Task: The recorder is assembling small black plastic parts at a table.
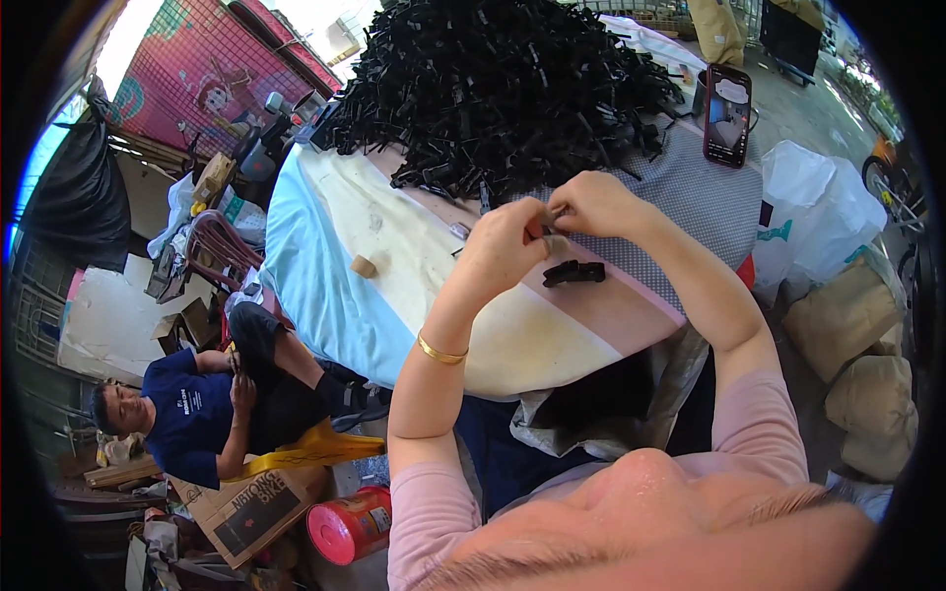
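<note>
Over a cloth-covered round table (384,295), my two hands meet in front of a big heap of small black plastic-looking pieces (512,94). My left hand (507,241), below a gold bangle on the wrist, has its fingers pinched together. Close against it, my right hand (596,205) is pinched too. Whatever sits between the fingertips is small and mostly hidden. Just below the hands a short black bundle (574,273) lies on the cloth. A small tan cylinder (364,266) rests farther left, and a small shiny piece (459,231) lies beside my left hand.
A phone (727,116) stands upright at the table's far right. White plastic bags (813,212) and brown sacks (852,325) crowd the right side. At left, a person (202,404) sits on a yellow stool (305,453), near a red bucket (350,525) and a cardboard box (246,507).
</note>
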`<state>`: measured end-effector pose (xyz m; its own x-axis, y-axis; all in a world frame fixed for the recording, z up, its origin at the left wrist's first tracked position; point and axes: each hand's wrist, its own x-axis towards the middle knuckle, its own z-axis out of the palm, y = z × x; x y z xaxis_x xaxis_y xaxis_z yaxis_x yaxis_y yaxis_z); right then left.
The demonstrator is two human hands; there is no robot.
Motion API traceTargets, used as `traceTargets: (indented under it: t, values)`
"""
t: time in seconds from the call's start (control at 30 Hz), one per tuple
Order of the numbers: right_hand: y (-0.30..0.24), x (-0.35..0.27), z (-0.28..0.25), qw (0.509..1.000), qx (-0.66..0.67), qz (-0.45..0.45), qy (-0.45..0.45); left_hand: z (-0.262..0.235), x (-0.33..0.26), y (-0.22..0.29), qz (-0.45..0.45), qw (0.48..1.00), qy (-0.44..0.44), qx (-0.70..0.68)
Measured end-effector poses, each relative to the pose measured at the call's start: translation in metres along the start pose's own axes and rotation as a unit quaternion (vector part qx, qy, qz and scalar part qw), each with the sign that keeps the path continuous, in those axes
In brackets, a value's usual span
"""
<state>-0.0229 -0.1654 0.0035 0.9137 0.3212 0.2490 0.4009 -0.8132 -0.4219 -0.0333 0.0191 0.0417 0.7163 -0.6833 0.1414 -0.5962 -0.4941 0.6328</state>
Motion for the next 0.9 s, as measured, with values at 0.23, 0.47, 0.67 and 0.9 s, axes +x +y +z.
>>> traceTargets:
  t: [0.23,0.47,0.67,0.9]
  values:
    - [0.007,0.008,-0.012,0.981,0.145,0.111,0.063,0.003,0.004,-0.005,0.045,0.979,0.198,0.025]
    - [-0.007,0.001,-0.017,0.858,0.479,0.183,-0.008,0.016,0.014,-0.008,0.141,0.963,0.228,0.039]
    - [-0.024,0.0,-0.013,0.88,0.47,0.068,-0.012,0.016,0.017,-0.017,0.131,0.954,0.263,-0.059]
    - [-0.021,0.0,-0.014,0.897,0.433,0.023,0.088,0.015,0.017,-0.015,0.039,0.921,0.221,-0.319]
